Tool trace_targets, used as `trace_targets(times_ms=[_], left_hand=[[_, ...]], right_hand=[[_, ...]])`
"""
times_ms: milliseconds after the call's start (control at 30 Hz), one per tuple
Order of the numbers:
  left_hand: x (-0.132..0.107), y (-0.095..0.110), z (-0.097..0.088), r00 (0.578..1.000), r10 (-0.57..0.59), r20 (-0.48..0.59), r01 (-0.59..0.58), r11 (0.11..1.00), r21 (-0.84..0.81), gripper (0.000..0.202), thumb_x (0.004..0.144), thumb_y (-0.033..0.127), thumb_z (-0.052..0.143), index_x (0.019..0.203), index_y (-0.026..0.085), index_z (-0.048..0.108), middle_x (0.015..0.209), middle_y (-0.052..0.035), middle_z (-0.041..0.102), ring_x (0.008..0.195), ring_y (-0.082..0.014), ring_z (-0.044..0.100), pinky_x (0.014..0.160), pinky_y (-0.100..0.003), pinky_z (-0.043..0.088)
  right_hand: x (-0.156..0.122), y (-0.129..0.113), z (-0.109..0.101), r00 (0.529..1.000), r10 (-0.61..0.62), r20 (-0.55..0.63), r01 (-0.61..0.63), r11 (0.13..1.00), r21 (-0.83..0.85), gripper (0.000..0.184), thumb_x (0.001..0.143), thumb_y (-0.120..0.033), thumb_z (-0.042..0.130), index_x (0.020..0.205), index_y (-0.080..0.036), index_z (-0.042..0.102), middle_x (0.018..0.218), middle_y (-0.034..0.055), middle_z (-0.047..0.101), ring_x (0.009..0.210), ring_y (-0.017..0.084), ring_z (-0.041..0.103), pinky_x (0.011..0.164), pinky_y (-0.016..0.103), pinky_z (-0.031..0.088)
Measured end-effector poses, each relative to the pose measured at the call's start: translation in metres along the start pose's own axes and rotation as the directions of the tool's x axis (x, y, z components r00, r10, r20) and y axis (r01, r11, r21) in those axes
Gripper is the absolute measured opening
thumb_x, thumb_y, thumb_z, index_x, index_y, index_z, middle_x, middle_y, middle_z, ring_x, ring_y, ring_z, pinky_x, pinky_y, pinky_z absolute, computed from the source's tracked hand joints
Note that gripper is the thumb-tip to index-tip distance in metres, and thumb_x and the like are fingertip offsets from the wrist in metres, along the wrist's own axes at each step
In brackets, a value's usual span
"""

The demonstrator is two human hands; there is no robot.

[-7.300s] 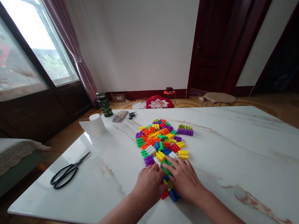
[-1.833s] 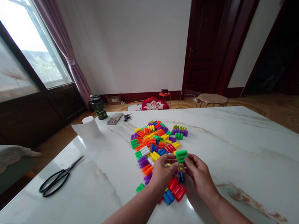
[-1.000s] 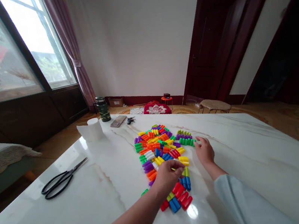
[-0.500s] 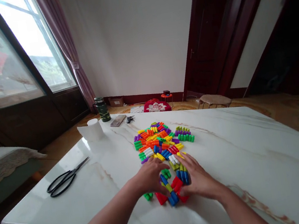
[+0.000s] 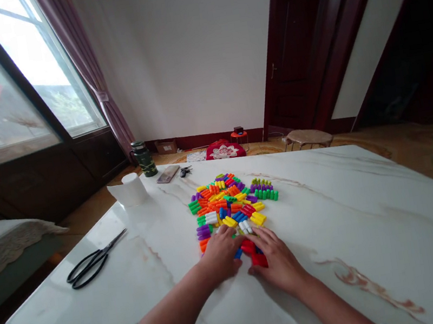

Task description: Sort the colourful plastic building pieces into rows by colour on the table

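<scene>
A pile of colourful bullet-shaped plastic building blocks point(image 5: 219, 204) lies on the white marble-patterned table point(image 5: 323, 211). At its near side my left hand point(image 5: 222, 254) is cupped over several blocks, fingers curved and apart. Facing it, my right hand point(image 5: 275, 258) rests with fingers spread against the pile's near right side. Red blocks point(image 5: 259, 259) and a bit of blue show between the two hands. Purple blocks point(image 5: 203, 232) lie just beyond the left hand. Both hands touch blocks without gripping any one; some pieces are hidden under the palms and fingers.
Black-handled scissors point(image 5: 96, 261) lie at the left. Toward the far left edge stand a white paper roll point(image 5: 133, 190) and a green camouflage flask point(image 5: 144, 160), near a phone point(image 5: 168, 174) and keys point(image 5: 185, 171). Joined green and purple blocks point(image 5: 264, 191) sit right of the pile.
Both hands have moved forward, away from the table's near edge, and closer together. The nearest red and blue blocks have shifted with them toward the main pile.
</scene>
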State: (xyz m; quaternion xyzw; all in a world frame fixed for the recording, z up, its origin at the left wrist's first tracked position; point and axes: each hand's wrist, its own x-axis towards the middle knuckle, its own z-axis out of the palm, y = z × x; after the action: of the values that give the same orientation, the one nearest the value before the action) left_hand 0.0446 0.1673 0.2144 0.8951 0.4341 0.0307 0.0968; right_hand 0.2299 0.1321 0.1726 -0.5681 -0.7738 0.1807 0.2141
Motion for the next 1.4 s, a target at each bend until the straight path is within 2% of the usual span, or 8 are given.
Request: trace_targets(times_ms=[100,367,600,767,900,1067,1300,1400], left_hand=[[0.002,0.000,-0.002,1.000,-0.016,-0.027,0.017,0.999,0.029,0.053,0.071,0.024,0.065,0.125,0.026,0.062,0.115,-0.0111,0.063,0.109,-0.0305,0.056,0.090,-0.042,0.050],[0.006,-0.003,0.006,0.998,0.036,-0.052,-0.034,0.999,0.040,0.043,0.075,0.011,0.057,0.116,0.024,0.065,0.109,-0.0092,0.064,0.106,-0.0265,0.055,0.092,-0.038,0.047],[0.010,-0.014,0.008,0.994,0.081,-0.068,-0.086,0.994,-0.061,0.024,0.080,0.011,0.057,0.096,0.023,0.070,0.097,-0.0056,0.066,0.097,-0.0226,0.060,0.085,-0.031,0.048],[0.013,-0.027,-0.005,0.977,-0.001,-0.211,-0.026,0.992,-0.126,0.031,0.082,0.012,0.056,0.107,0.024,0.068,0.108,-0.0049,0.067,0.103,-0.0218,0.061,0.089,-0.031,0.049],[0.016,-0.049,-0.012,0.936,-0.156,-0.316,0.124,0.985,-0.118,0.041,0.083,0.014,0.054,0.123,0.022,0.062,0.123,-0.0079,0.063,0.114,-0.0239,0.058,0.098,-0.035,0.046],[0.017,-0.074,-0.006,0.942,-0.242,-0.232,0.211,0.966,-0.152,0.052,0.076,0.010,0.056,0.127,0.018,0.061,0.128,-0.0104,0.062,0.118,-0.0238,0.057,0.104,-0.033,0.044],[0.021,-0.072,0.002,0.932,-0.254,-0.259,0.221,0.964,-0.149,0.051,0.077,0.008,0.052,0.124,0.022,0.065,0.128,-0.0089,0.061,0.118,-0.0246,0.057,0.104,-0.036,0.044],[0.022,-0.073,0.003,0.938,-0.248,-0.241,0.220,0.966,-0.137,0.050,0.078,0.006,0.052,0.122,0.024,0.067,0.119,-0.0083,0.063,0.111,-0.0226,0.059,0.100,-0.034,0.046]], right_hand=[[0.000,-0.002,0.002,0.998,-0.014,-0.069,0.012,1.000,-0.029,0.071,0.067,-0.035,0.075,0.134,-0.019,0.058,0.144,0.0116,0.051,0.134,0.032,0.038,0.114,0.044,0.032],[0.000,-0.001,0.007,0.968,-0.147,-0.202,0.141,0.989,-0.042,0.050,0.077,-0.016,0.060,0.127,-0.014,0.061,0.133,0.0142,0.056,0.124,0.029,0.046,0.109,0.044,0.040],[0.005,0.006,0.017,0.909,-0.229,-0.348,0.277,0.956,0.094,0.019,0.085,-0.013,0.056,0.098,-0.020,0.069,0.115,0.0107,0.063,0.111,0.025,0.057,0.098,0.042,0.051],[0.008,0.010,0.020,0.856,-0.191,-0.480,0.293,0.945,0.147,0.022,0.088,-0.014,0.054,0.105,-0.021,0.066,0.121,0.0115,0.061,0.112,0.024,0.060,0.096,0.042,0.053],[0.008,0.010,0.016,0.838,-0.148,-0.526,0.230,0.968,0.095,0.027,0.087,-0.019,0.057,0.113,-0.021,0.064,0.124,0.0123,0.059,0.116,0.026,0.057,0.099,0.045,0.052],[0.005,0.010,0.014,0.832,-0.164,-0.530,0.209,0.978,0.024,0.024,0.086,-0.019,0.059,0.108,-0.022,0.066,0.120,0.0109,0.062,0.114,0.026,0.058,0.097,0.045,0.053],[0.003,0.006,0.016,0.832,-0.212,-0.513,0.250,0.968,0.005,0.022,0.086,-0.016,0.058,0.105,-0.022,0.067,0.119,0.0106,0.061,0.113,0.025,0.058,0.096,0.043,0.053],[0.003,0.006,0.016,0.823,-0.226,-0.521,0.265,0.964,0.001,0.022,0.086,-0.016,0.057,0.104,-0.022,0.067,0.119,0.0109,0.062,0.113,0.025,0.058,0.096,0.043,0.054]])
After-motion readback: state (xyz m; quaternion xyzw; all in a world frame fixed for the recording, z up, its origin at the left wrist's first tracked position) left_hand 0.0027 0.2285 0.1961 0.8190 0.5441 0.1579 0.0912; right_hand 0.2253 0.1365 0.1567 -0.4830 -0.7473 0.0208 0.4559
